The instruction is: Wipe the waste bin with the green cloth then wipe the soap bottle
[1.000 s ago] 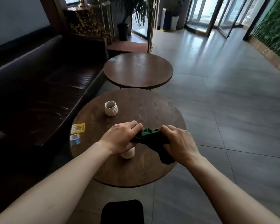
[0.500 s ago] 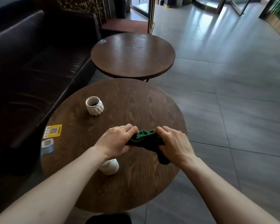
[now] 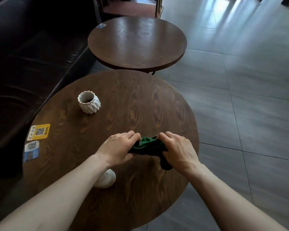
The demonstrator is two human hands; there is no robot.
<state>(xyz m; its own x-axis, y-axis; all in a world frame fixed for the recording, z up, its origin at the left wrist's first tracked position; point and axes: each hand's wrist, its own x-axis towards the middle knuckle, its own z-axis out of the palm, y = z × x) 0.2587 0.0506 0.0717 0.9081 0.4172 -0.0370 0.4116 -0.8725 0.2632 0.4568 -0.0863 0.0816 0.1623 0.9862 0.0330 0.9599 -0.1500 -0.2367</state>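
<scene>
Both hands, left hand [image 3: 118, 148] and right hand [image 3: 177, 150], grip the bunched green cloth [image 3: 148, 146] above the round table [image 3: 140, 104]; a white object [image 3: 108, 180], perhaps the soap bottle, sits half-hidden under the left forearm.

white bottle [image 3: 107, 179] half hidden under left forearm [image 3: 60, 194]

The person's head has dipped further, so the near round table [image 3: 140, 104] fills more of the view. The white bottle [image 3: 107, 179] now shows more fully under the left forearm.
</scene>
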